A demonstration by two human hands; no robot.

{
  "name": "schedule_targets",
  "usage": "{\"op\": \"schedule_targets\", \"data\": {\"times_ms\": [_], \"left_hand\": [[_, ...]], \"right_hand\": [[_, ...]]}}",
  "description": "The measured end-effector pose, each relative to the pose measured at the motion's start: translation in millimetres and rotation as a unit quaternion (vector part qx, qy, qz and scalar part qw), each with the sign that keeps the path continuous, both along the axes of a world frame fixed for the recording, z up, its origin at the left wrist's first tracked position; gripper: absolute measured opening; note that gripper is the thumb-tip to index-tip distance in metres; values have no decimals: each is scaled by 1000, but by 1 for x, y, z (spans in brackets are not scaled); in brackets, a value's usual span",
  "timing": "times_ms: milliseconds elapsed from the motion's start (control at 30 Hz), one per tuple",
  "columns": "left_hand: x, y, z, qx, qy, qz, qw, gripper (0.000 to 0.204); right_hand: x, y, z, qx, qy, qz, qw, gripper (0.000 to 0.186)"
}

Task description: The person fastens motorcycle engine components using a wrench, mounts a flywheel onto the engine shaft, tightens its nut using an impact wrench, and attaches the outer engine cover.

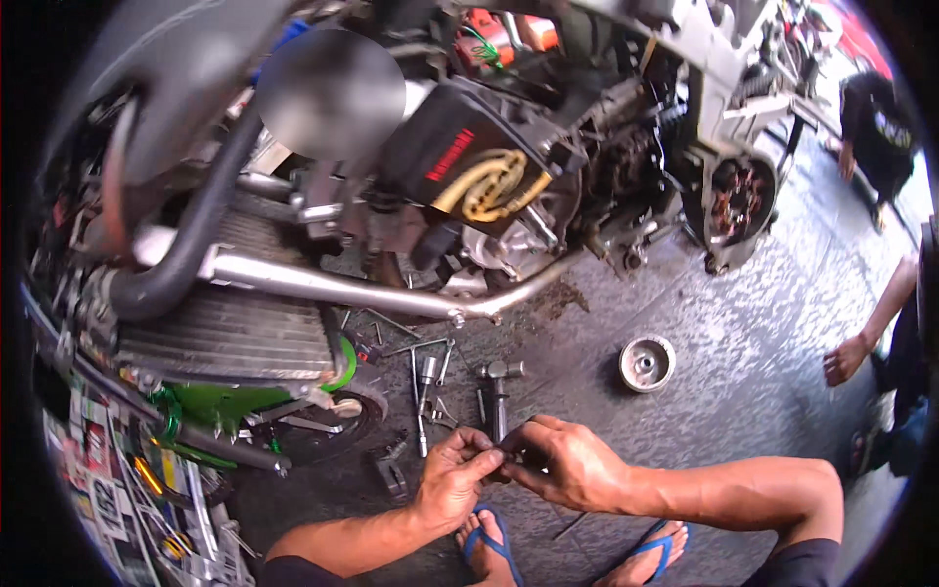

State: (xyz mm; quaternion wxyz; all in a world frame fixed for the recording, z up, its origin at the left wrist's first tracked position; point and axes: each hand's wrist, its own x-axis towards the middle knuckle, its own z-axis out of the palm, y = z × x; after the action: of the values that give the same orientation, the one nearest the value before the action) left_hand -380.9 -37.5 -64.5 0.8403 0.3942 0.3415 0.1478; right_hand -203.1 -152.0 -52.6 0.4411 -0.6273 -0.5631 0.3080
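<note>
Grey floor point(577, 391), dark stain point(567, 296); bright glare point(797, 303) right.

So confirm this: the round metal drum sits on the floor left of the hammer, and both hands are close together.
Wrong side: in the head view, the round metal drum sits on the floor right of the hammer. The left hand and right hand are close together.

Red lettering point(449, 155) on black panel point(477, 130), blurred shirt print point(892, 128)
</note>
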Motion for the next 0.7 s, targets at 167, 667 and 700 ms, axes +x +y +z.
{"op": "schedule_targets", "data": {"times_ms": [167, 667, 700], "left_hand": [[2, -21, -2, -45, -34, 79, 995, 14], [69, -99, 12, -47, -11, -17, 999, 19], [69, -103, 19, -50, -17, -8, 999, 19]], "right_hand": [[-2, 0, -1, 32, 36, -5, 999, 26], [74, -90, 7, 154, -41, -31, 987, 20], [78, -96, 21, 169, -55, -15, 984, 21]]}}
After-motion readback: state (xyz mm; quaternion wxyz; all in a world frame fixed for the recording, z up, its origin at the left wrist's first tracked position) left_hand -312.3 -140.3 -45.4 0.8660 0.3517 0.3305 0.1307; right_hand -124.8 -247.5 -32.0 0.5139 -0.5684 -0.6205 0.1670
